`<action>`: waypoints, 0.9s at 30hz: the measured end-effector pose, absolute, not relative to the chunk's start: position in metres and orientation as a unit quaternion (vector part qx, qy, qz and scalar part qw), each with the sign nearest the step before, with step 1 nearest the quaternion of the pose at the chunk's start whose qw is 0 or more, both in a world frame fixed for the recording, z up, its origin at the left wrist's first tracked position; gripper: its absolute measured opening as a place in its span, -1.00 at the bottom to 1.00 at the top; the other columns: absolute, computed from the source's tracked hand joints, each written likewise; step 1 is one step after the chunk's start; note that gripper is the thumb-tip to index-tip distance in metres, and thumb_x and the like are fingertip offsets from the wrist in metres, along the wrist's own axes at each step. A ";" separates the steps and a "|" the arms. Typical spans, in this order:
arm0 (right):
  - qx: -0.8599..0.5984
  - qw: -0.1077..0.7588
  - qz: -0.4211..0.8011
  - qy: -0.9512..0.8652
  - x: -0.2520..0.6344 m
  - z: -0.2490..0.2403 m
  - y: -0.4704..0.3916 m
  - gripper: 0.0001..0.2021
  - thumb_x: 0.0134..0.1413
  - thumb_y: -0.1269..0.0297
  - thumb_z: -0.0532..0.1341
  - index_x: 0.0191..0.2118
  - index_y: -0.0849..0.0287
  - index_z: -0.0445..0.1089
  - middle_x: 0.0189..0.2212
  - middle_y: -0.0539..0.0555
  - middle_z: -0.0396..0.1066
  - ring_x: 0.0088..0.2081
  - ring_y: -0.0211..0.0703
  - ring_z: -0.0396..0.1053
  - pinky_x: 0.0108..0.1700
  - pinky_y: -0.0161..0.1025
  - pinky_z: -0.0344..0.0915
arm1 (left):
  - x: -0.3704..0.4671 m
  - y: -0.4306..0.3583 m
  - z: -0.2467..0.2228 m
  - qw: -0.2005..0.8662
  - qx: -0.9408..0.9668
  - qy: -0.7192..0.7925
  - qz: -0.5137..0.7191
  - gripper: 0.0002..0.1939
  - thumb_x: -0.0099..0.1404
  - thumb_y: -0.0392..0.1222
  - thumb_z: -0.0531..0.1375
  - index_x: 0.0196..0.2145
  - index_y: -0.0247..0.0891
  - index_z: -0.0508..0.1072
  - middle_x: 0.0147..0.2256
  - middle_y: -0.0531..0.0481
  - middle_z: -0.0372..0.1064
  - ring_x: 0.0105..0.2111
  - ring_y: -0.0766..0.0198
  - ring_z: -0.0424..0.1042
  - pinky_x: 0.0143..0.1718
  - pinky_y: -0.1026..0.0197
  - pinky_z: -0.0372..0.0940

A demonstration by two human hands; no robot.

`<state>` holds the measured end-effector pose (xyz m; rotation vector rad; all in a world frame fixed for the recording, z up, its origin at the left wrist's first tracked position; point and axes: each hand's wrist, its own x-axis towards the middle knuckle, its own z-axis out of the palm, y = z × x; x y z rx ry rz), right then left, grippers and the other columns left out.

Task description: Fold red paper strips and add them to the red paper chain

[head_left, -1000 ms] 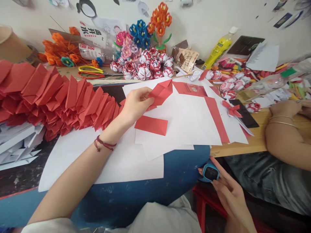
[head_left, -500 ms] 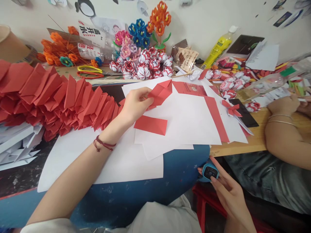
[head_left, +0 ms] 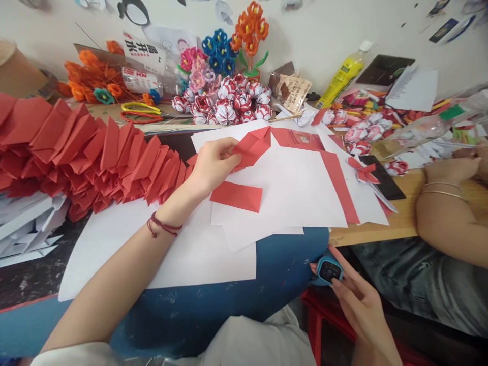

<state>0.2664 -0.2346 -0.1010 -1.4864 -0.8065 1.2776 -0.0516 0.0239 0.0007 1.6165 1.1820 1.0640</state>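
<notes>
Between the thumb and fingers of my left hand (head_left: 215,165) is a folded red paper piece (head_left: 256,145), held over white sheets (head_left: 297,188). A flat red paper rectangle (head_left: 238,196) lies just below that hand. To its left stretches a long row of folded red paper pieces (head_left: 91,147). Low on the right, beside the table edge, my right hand (head_left: 358,297) is closed on a small blue smartwatch (head_left: 330,269), its thumb against the dark screen. Some of its fingers are hidden behind the watch.
Paper flowers (head_left: 229,101) in red and white stand along the back, near scissors (head_left: 141,112) and a yellow bottle (head_left: 345,73). Folded white papers (head_left: 30,229) lie at left. Another person's arm (head_left: 442,203) rests on the wooden table (head_left: 362,231) at right.
My two hands keep almost the same place and hold. The other person's hand at the right has shifted slightly to the right.
</notes>
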 end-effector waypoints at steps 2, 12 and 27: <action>-0.615 0.486 0.523 -0.335 0.266 -0.101 -0.235 -0.34 0.12 0.22 0.29 0.32 0.03 0.14 -0.04 0.17 0.53 0.00 0.13 0.47 0.22 0.18 0.16 | -0.051 0.024 0.001 0.423 0.646 0.473 0.424 -0.82 0.09 -0.25 0.15 -0.33 -0.24 0.51 -0.56 0.07 0.28 -0.55 0.36 0.22 -0.56 0.29 0.11; -0.612 0.476 0.526 -0.350 0.268 -0.101 -0.235 -0.31 0.11 0.24 0.30 0.34 0.05 0.11 -0.05 0.21 0.53 0.01 0.15 0.47 0.22 0.19 0.14 | -0.051 0.023 0.001 0.429 0.643 0.475 0.420 -0.81 0.09 -0.26 0.15 -0.32 -0.24 0.51 -0.56 0.06 0.27 -0.56 0.35 0.23 -0.56 0.28 0.10; -0.607 0.481 0.531 -0.345 0.269 -0.104 -0.235 -0.34 0.13 0.26 0.29 0.33 0.03 0.12 -0.04 0.18 0.53 0.01 0.12 0.47 0.22 0.16 0.16 | -0.051 0.023 0.001 0.426 0.646 0.473 0.420 -0.79 0.10 -0.27 0.15 -0.29 -0.25 0.52 -0.56 0.08 0.25 -0.56 0.37 0.21 -0.56 0.31 0.09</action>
